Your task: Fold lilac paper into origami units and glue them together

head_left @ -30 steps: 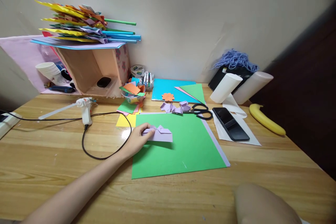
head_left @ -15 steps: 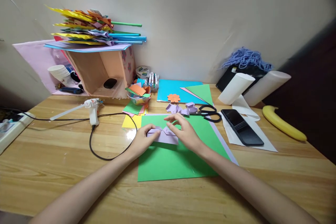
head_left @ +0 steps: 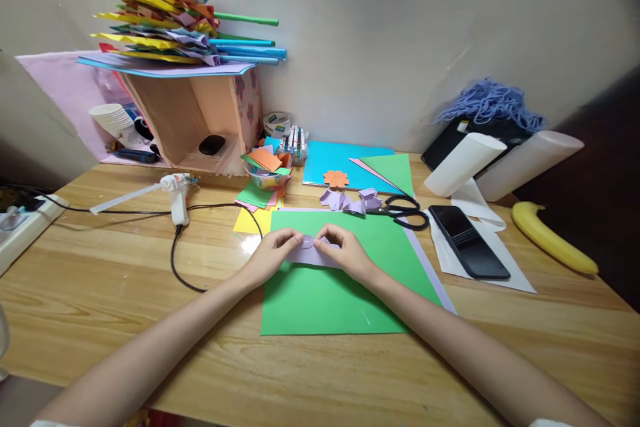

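Observation:
A small piece of folded lilac paper [head_left: 314,255] is held between my two hands, above a large green sheet [head_left: 340,300]. My left hand [head_left: 275,255] pinches its left side between thumb and fingers. On the right side, my right hand [head_left: 346,252] grips the paper's upper edge with its thumb and fingertips close together. Lilac paper flower pieces [head_left: 351,201] lie just behind the green sheet, beside black-handled scissors [head_left: 406,211]. An orange paper flower [head_left: 336,179] rests on a blue sheet [head_left: 320,163].
At left are a white glue gun [head_left: 179,200] with its black cord and a cardboard box [head_left: 195,107] topped with paper flowers. A bowl of paper scraps [head_left: 267,173] stands mid-back. A phone [head_left: 467,240], a banana [head_left: 553,240] and white rolls [head_left: 465,163] are at right.
My right hand's fingers have closed onto the lilac paper, where they were raised and spread before. The camera view has shifted slightly.

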`<state>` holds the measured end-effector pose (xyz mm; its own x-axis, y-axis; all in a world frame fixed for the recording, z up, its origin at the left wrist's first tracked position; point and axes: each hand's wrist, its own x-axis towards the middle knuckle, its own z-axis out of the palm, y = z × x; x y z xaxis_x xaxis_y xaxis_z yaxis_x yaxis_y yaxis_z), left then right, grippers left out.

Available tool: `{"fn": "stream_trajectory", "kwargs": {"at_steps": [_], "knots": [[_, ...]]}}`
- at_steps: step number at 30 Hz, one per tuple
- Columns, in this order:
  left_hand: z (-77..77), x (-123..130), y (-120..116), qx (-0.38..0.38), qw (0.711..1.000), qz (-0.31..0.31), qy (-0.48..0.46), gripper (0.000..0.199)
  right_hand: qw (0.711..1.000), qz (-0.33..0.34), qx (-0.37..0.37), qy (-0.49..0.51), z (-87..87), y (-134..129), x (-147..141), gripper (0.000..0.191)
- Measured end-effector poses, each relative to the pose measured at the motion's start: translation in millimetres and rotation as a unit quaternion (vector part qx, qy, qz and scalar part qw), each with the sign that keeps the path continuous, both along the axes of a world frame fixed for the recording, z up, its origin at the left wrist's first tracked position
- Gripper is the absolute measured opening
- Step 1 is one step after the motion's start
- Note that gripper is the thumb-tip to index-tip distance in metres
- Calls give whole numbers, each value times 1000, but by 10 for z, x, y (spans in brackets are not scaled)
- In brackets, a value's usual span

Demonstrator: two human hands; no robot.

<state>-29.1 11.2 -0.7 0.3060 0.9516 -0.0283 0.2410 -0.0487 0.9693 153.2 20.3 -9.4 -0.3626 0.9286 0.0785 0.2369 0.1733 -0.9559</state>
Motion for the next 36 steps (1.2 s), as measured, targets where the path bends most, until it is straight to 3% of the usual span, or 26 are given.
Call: {"fn": "stream_trajectory", "kwargs": {"at_steps": [6,14,22,36], "knots": [[85,-111,79,-119,989,-77,-43,38,1000,24,-2,1,28,-15,15,17],[187,-173,73,-173,978,-109,-35,35,998,63,-8,4,62,-48,26,17],[155,-168,69,-184,978,-99,-23,22,996,80,30,-28,81,-85,13,12],[150,-154,4,-170,976,-113,72,26,980,109,130,-101,101,-143,-18,8]]}}
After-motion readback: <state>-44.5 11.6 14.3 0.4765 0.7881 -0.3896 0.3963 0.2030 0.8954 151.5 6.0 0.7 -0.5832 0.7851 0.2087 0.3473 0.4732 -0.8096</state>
